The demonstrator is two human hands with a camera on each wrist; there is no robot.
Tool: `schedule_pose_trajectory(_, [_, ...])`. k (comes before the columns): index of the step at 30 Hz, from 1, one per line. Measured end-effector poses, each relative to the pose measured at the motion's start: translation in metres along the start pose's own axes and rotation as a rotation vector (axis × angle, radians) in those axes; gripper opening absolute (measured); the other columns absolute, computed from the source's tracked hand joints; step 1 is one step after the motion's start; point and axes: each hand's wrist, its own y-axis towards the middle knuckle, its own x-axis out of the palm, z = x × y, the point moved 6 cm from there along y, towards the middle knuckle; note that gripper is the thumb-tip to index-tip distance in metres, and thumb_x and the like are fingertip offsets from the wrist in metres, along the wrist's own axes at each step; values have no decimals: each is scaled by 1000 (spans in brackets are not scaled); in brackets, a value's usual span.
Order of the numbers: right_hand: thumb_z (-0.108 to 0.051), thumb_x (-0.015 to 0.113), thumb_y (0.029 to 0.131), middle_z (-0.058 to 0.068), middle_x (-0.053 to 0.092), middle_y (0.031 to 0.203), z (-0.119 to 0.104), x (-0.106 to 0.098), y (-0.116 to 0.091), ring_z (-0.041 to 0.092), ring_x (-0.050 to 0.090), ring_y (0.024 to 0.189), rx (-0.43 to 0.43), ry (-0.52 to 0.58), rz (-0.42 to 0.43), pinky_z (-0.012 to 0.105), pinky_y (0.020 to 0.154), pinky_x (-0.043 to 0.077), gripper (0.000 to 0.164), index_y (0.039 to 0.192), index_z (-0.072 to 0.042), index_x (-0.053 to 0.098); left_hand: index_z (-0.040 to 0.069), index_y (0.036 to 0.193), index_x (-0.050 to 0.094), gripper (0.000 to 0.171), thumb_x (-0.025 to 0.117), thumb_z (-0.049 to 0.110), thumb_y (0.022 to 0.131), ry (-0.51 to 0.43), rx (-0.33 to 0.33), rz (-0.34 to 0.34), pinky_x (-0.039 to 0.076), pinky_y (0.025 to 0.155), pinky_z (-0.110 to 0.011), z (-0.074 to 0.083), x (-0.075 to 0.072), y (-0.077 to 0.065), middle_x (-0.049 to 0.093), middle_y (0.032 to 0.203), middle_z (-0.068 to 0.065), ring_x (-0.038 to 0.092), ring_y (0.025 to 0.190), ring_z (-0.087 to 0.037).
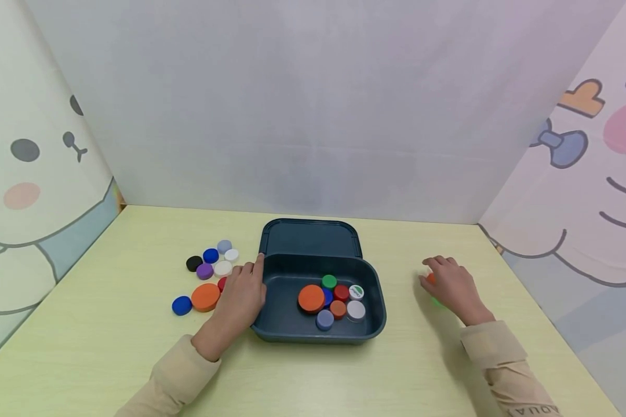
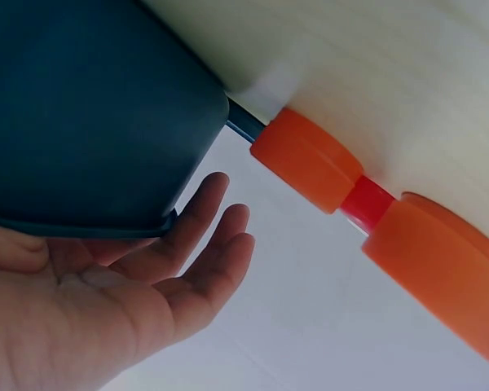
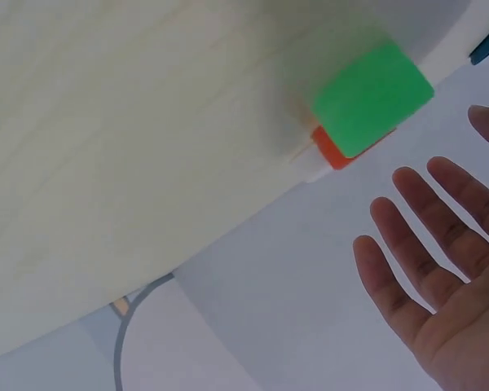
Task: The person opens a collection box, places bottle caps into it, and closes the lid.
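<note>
A dark blue-green plastic box [image 1: 318, 339] stands mid-table with several bottle caps inside, among them a large orange cap [image 1: 311, 299] and a green cap [image 1: 329, 282]. My left hand [image 1: 241, 295] rests along the box's left rim, its fingers loosely extended; part of it is hidden behind the rim in the left wrist view. To the right, my right hand [image 1: 455, 289] hovers over a small group of caps, fingers spread and apart from them. There a green cap [image 3: 373, 99] shows in front of an orange cap [image 3: 334, 151]; the hand partly covers them in the head view.
Left of the box lie several loose caps, including a black cap [image 1: 194, 263], a purple cap [image 1: 204, 271], an orange cap [image 1: 206, 297] and a blue cap [image 1: 181, 305]. A dark lid [image 1: 310, 238] lies directly behind the box. Printed cloth surrounds the table [image 1: 83, 347].
</note>
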Motion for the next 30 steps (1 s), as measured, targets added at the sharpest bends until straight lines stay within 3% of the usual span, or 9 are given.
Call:
schedule_pose_trajectory(8, [-22, 63, 81, 20, 62, 100, 16, 5, -5, 39, 54, 90, 56, -4, -44, 52, 66, 45, 33, 104, 2, 61, 1, 138, 35, 58, 57, 17, 88, -2, -17, -16, 48, 89, -45, 0, 0, 1, 55, 120, -19, 50, 108, -35])
schedule_pose_trajectory(17, [-29, 63, 82, 17, 61, 86, 26, 8, -8, 32, 51, 72, 125, -15, -114, 47, 57, 43, 35, 95, 3, 61, 1, 139, 34, 58, 57, 17, 88, -9, -16, -18, 47, 89, -46, 0, 0, 1, 54, 121, -19, 49, 109, -35])
schedule_pose_trajectory(24, [-31, 63, 81, 6, 51, 68, 31, 12, -10, 25, 46, 63, 142, -7, -158, 35, 48, 35, 28, 80, -3, 58, 1, 139, 34, 58, 57, 17, 87, -18, -16, -10, 48, 88, -46, 0, 0, 1, 54, 120, -19, 50, 108, -35])
schedule_pose_trajectory(30, [-31, 62, 82, 4, 49, 68, 34, 15, -8, 23, 44, 63, 157, 14, -196, 31, 47, 31, 27, 78, -5, 56, 0, 138, 35, 58, 58, 17, 87, -14, -15, -8, 48, 88, -45, 1, -1, 0, 55, 120, -19, 50, 107, -35])
